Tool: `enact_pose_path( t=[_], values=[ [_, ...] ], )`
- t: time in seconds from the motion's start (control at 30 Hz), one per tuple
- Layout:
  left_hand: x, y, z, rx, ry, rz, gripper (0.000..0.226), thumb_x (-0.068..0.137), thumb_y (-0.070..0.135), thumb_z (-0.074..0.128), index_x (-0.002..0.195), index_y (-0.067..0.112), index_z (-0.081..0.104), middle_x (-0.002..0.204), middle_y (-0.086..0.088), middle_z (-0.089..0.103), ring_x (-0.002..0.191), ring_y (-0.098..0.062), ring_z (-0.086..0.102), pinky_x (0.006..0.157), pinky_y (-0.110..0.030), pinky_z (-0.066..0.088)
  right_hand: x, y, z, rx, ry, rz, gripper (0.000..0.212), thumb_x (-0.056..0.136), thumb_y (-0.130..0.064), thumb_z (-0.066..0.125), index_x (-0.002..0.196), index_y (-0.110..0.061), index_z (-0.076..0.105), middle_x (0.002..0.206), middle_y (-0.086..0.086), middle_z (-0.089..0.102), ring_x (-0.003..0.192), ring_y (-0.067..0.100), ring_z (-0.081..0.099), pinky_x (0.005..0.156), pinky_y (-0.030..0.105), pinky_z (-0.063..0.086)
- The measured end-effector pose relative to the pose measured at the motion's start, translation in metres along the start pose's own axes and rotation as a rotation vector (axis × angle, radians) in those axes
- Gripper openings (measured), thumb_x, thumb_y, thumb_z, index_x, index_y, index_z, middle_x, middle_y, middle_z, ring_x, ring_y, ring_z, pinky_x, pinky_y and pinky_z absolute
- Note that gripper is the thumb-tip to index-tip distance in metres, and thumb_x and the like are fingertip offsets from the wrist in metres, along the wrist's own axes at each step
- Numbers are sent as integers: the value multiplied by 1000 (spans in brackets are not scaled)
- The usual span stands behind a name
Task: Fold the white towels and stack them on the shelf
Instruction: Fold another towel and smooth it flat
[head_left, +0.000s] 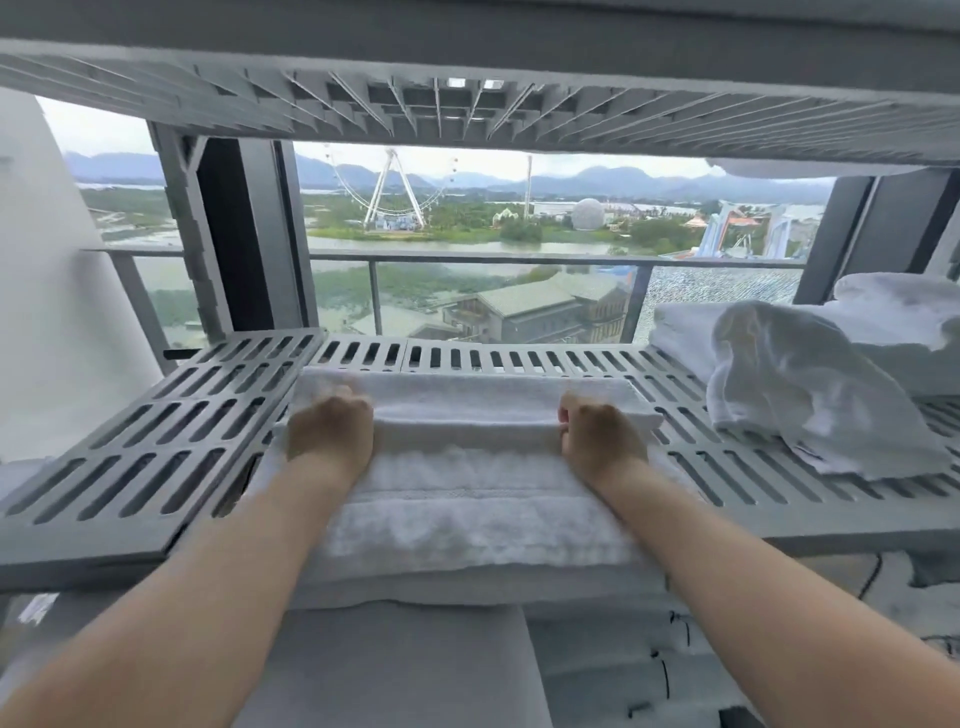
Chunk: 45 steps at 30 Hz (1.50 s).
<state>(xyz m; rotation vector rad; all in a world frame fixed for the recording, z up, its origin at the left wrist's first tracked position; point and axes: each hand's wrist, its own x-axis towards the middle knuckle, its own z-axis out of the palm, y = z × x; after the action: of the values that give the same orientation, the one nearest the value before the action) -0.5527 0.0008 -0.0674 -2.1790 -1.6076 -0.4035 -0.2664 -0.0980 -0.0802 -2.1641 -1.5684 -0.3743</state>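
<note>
A white towel (467, 499) lay across the middle of the grey slotted shelf (156, 431), its near part reaching the shelf's front edge and its far part stopping short of the back edge. Both hands were closed on a raised fold running across the towel. The left hand (330, 431) gripped the fold's left end with curled fingers, and the right hand (602, 436) gripped its right end the same way. Toward the shelf's right edge a crumpled white towel (810, 395) sat in a loose heap, leaning against a stack of folded white towels (685, 332) at the back right corner. The ribbed underside of an upper shelf (467, 98) ran overhead. Beyond the back edge stood a glass balcony railing (467, 257) and, far off, a Ferris wheel (389, 187).
</note>
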Motion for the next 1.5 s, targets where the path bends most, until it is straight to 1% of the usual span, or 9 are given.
enact_pose_path(
  t=[0.2, 0.47, 0.57, 0.73, 0.83, 0.9, 1.03, 1.27, 1.5],
  values=[
    [-18, -4, 7, -249, 50, -74, 35, 98, 3, 43, 91, 20, 72, 86, -4, 70, 71, -22, 57, 60, -33, 44, -7, 7, 10, 11, 77, 35, 24, 94, -13, 46, 97, -20, 69, 86, 7, 71, 80, 28, 64, 63, 28, 40],
    [-19, -4, 13, -381, 35, -147, 41, 94, 0, 48, 68, 27, 64, 65, 3, 62, 56, -10, 49, 49, -26, 36, -8, 9, 10, 2, 79, 79, 24, 90, -21, 50, 91, -24, 73, 80, 3, 73, 78, 28, 66, 66, 30, 44],
    [-18, -5, 14, -399, 26, -162, 36, 94, 0, 51, 83, 28, 72, 76, 0, 70, 65, -17, 59, 68, -37, 52, -10, 8, 8, -15, 58, 118, 25, 87, -19, 50, 86, -25, 74, 71, 0, 68, 79, 26, 63, 79, 36, 41],
    [-18, -6, 11, -357, -42, -131, 39, 95, 0, 44, 83, 26, 70, 79, 8, 64, 73, -16, 60, 67, -32, 43, -13, 5, 3, -140, 22, 118, 30, 88, -25, 43, 76, -26, 71, 66, -6, 61, 88, 20, 51, 105, 49, 30],
    [-19, -1, -1, -298, -162, -90, 42, 96, 1, 32, 100, 22, 69, 106, 3, 65, 99, -23, 63, 95, -49, 44, -15, 4, -4, -26, -77, 102, 32, 88, -16, 39, 81, -22, 70, 71, -2, 64, 78, 18, 56, 78, 35, 46],
    [-25, 3, -8, -278, -198, -51, 47, 96, 2, 29, 123, 19, 63, 127, -4, 60, 111, -24, 59, 98, -44, 43, -17, 0, -10, 11, -128, 82, 29, 89, -14, 40, 86, -19, 69, 74, 1, 64, 73, 21, 59, 63, 29, 41],
    [-45, 4, -19, -384, -202, 63, 43, 97, 5, 36, 133, 15, 59, 131, -6, 63, 117, -24, 59, 103, -40, 48, -30, -14, -16, 98, 59, -147, 24, 92, -16, 51, 99, -16, 74, 90, 3, 72, 85, 22, 64, 86, 35, 48],
    [-99, 6, -37, -523, -254, 310, 41, 106, 39, 41, 141, 23, 55, 155, 1, 46, 144, -15, 39, 115, -33, 32, -71, -34, -23, 219, 104, -370, 18, 88, -18, 62, 93, -20, 79, 93, 0, 73, 88, 17, 66, 84, 32, 54],
    [-128, 4, -33, -131, -245, 507, 107, 76, 90, 38, 160, 28, 15, 169, -3, 12, 155, -21, 12, 126, -41, 12, -111, -22, -19, 113, 170, -358, 20, 90, -26, 55, 91, -17, 73, 87, 1, 64, 88, 21, 62, 68, 33, 54]
  ],
)
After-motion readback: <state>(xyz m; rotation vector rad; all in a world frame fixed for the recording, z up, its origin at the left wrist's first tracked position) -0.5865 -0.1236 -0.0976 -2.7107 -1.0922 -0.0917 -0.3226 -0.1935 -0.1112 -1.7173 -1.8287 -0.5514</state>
